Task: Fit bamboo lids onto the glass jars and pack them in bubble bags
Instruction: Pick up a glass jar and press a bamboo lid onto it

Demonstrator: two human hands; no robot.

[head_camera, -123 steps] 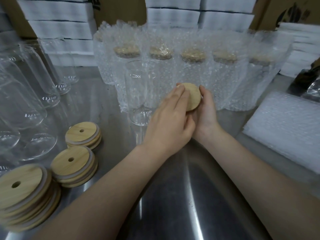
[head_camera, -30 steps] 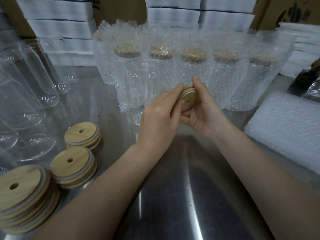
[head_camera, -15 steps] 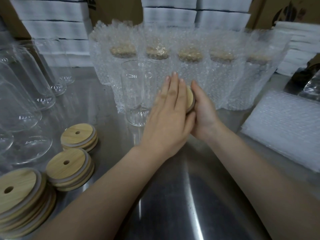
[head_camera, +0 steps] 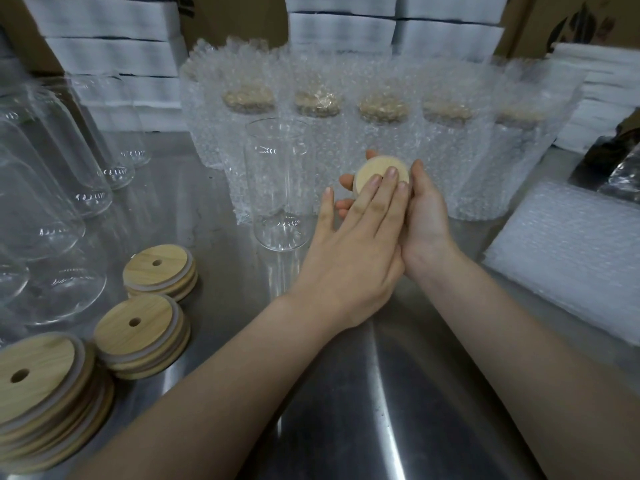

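A round bamboo lid (head_camera: pixel 375 172) lies in the cupped palm of my right hand (head_camera: pixel 426 216), whose fingers curl up around its far and left edges. The straight fingers of my left hand (head_camera: pixel 353 258) lie flat across the lid's face. Just left of both hands an open, lidless glass jar (head_camera: pixel 280 181) stands upright on the steel table (head_camera: pixel 363 393). Behind the hands is a row of several lidded jars in bubble bags (head_camera: pixel 381 126).
Three stacks of bamboo lids (head_camera: pixel 138 336) with straw holes sit at the lower left. Several glass jars (head_camera: pixel 52 188) crowd the left side. A pile of flat bubble bags (head_camera: pixel 568 251) lies on the right. White foam sheets (head_camera: pixel 114 39) and cardboard boxes stand behind.
My left hand has slid back toward me across the lid, uncovering more of its face. One second ago both hands pinched the lid edge-on; now it faces up in the right palm.
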